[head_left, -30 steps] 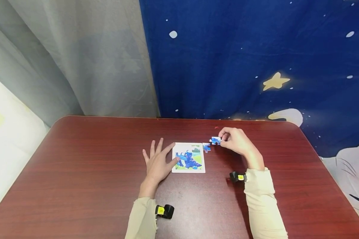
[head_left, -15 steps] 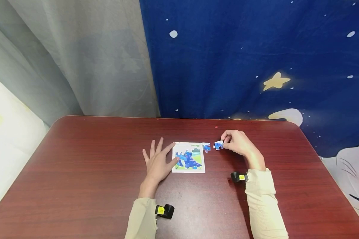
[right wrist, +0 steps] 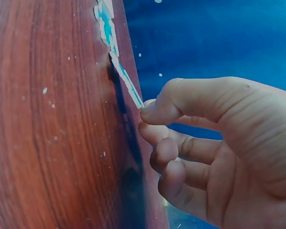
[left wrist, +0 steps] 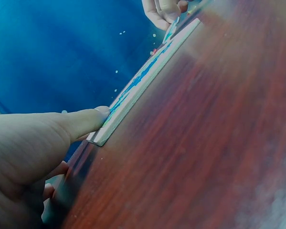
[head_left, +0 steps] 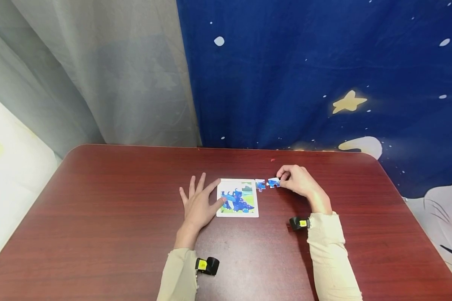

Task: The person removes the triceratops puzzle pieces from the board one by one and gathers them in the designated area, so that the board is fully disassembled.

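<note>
A white-framed jigsaw puzzle board (head_left: 237,215) with a blue dinosaur picture lies on the table; its upper left part is bare white. My left hand (head_left: 199,207) rests at its left side, fingers spread, the thumb on the picture and the index fingertip at the upper left corner. In the left wrist view the thumb (left wrist: 88,120) presses the board's near end. My right hand (head_left: 300,182) pinches a blue and white puzzle piece (head_left: 273,182) between thumb and index finger, tilted in the right wrist view (right wrist: 126,80). Another puzzle piece (head_left: 260,184) lies against the board's right edge.
A small red mark or scrap (head_left: 273,159) is near the back edge of the reddish-brown table (head_left: 109,200). Behind the table hang a grey curtain (head_left: 135,83) and a blue curtain (head_left: 271,83) with stars.
The right hand has brought the pinched piece slightly toward the front and turned it; it went right, then back left toward the other loose piece. The left hand and board stay put.
</note>
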### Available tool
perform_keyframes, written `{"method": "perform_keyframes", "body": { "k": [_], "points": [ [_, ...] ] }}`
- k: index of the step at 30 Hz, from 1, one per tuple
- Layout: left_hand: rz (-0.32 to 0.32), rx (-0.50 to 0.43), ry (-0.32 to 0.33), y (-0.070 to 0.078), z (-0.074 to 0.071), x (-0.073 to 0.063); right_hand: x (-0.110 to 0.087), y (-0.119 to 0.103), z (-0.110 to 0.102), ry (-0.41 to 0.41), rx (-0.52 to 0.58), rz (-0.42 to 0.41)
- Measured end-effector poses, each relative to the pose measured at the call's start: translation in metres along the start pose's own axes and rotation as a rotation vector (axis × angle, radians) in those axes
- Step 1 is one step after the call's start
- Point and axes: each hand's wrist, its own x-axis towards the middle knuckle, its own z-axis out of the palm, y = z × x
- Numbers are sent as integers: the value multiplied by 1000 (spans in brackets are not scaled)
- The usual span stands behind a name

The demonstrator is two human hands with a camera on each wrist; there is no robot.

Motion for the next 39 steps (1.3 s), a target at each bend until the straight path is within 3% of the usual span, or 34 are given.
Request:
{"method": "perform_keyframes", "body": {
  "k": [29, 39],
  "points": [
    [-11, 14, 1, 0, 0, 0, 2, -1, 4, -10, -23, -26],
    [-14, 12, -11, 1, 1, 2, 0, 2, -2, -13, 45, 12]
  ]
}}
